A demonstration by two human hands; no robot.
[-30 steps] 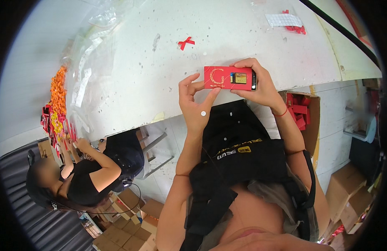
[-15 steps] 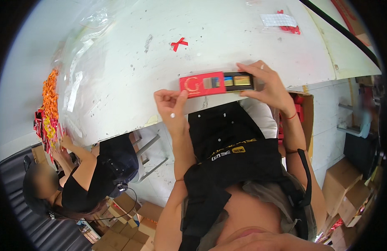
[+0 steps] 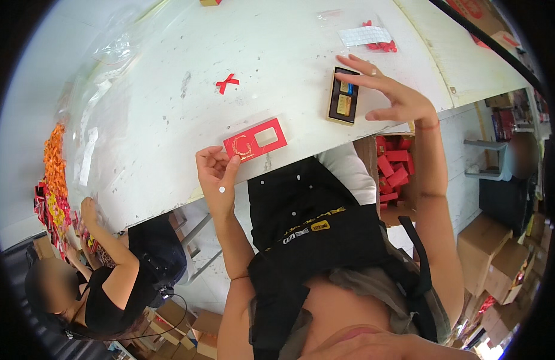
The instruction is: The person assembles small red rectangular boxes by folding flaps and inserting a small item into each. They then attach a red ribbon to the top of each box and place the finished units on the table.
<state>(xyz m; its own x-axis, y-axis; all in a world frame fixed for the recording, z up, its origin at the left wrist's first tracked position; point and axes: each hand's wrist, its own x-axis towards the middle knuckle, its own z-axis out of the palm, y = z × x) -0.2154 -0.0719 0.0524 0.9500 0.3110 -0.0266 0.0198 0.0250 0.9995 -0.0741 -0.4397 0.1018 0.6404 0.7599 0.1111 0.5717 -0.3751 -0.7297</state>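
Black cloth of an apron lies nearest my view, with a carton of red boxes beside it, below the edge of the counter. Just beyond, I have the left hand pinching the red sleeve at a near corner between thumb and fingers, a hold that seems to steady it while leaving its window uncovered. (From here I can't tell whether the sleeve is lifted or resting.) Well apart to its right, the black tray sits open face up, presumably so its wrapped pieces stay seated. The right hand has its fingers spread, one over the tray's far end, the thumb off its side; contact I can't judge. Farther off lie a loose red bow and a clear bag, which probably keeps its red contents together.
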